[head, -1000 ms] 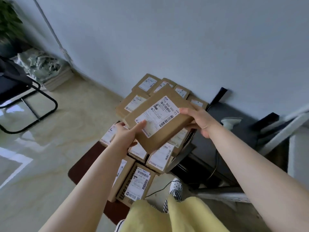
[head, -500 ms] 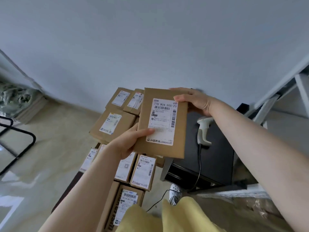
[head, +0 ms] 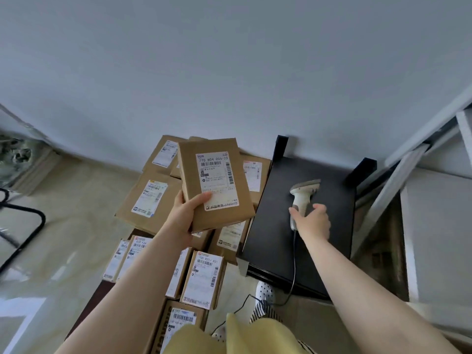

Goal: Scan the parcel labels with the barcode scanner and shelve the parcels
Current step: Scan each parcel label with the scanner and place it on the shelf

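Note:
My left hand (head: 187, 213) holds a flat brown parcel (head: 217, 180) upright above the pile, thumb on the lower edge of its white barcode label, which faces me. A white barcode scanner (head: 304, 191) lies on a low black table (head: 275, 226) to the right. My right hand (head: 313, 221) grips the scanner's handle, thumb on one side and fingers on the other, and the scanner still rests on the table.
Several labelled brown parcels (head: 150, 200) lie stacked on the floor under and behind the held one. The scanner's cable (head: 293, 272) runs off the table's front edge. A white shelf unit (head: 434, 226) stands at the right, a black chair frame (head: 23, 226) at the left.
My right hand let go of the parcel's top edge and moved right and down onto the scanner's handle. My left hand alone now holds the parcel, turned more upright.

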`<state>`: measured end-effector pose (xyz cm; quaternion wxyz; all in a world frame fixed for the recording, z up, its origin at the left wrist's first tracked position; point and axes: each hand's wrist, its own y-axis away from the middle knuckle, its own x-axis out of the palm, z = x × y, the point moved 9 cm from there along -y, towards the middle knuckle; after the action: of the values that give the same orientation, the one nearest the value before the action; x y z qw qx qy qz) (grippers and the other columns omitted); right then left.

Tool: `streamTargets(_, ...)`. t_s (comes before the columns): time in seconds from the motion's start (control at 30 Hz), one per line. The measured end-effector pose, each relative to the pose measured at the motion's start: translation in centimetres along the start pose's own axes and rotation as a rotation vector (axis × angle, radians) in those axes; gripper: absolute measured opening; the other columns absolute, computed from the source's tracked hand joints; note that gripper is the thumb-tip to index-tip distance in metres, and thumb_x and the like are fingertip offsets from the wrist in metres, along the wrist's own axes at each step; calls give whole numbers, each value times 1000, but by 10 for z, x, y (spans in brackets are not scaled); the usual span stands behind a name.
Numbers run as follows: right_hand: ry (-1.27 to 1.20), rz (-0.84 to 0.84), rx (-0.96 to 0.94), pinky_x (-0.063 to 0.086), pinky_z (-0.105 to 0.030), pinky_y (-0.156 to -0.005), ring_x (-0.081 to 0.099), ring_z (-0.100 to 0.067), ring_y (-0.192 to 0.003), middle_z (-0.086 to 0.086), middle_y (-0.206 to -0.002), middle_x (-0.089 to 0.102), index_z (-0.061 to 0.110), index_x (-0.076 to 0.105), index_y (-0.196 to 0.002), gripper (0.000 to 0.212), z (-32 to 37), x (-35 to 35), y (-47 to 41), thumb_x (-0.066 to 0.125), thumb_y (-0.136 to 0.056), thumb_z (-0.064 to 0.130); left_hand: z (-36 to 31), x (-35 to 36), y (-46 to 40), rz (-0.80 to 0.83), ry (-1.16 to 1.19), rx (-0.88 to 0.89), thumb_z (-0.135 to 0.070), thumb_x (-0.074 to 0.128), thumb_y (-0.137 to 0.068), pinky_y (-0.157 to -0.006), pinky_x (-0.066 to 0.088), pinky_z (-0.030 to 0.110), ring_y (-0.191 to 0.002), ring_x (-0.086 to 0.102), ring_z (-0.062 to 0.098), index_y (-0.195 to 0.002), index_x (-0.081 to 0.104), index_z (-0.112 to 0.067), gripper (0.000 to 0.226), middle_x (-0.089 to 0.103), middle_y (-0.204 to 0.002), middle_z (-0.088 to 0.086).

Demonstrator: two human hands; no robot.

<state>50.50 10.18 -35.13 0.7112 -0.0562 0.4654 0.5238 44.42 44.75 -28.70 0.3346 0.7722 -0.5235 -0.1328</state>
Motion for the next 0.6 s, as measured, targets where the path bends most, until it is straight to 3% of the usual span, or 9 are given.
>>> streamTargets(0.13, 105, -43, 8, 44, -50, -98, 55, -39, -121, -16, -131, 57, 7, 43, -133, 73, 2, 13, -9, 74, -82, 50, 6, -4, -2, -49, -79, -40, -33, 76, -85, -59, 49, 31, -99, 68, 25, -143, 45, -38, 66, 71, -122, 0)
streamTargets(0.33, 75, -48, -11, 49, -49, -89, 62, -40, -109, -17, -125, 62, 10, 38, -128, 59, 7, 17, -16, 74, -87, 34, 12, -14, -12, -94, -113, -60, -35, 80, -82, -65, 48, 34, -101, 67, 27, -140, 46, -39, 68, 72, -120, 2)
streamTargets(0.5, -250, 37, -28, 52, -44, -82, 59, -26, -94, -6, -118, 56, 17, 38, -132, 50, 23, -6, -2, 66, -92, 30, 11, -10, -13, -72, -127, -63, -30, 79, -83, -59, 50, 30, -95, 69, 22, -141, 45, -36, 67, 72, -119, 3)
streamTargets(0.6, -565, 227, -70, 48, -37, -80, 59, -23, -97, -7, -114, 58, 16, 46, -128, 37, 53, -14, 21, 61, -96, 27, 9, -9, -14, -58, -128, -52, -24, 79, -83, -53, 53, 25, -94, 70, 21, -145, 40, -36, 74, 72, -120, 3)
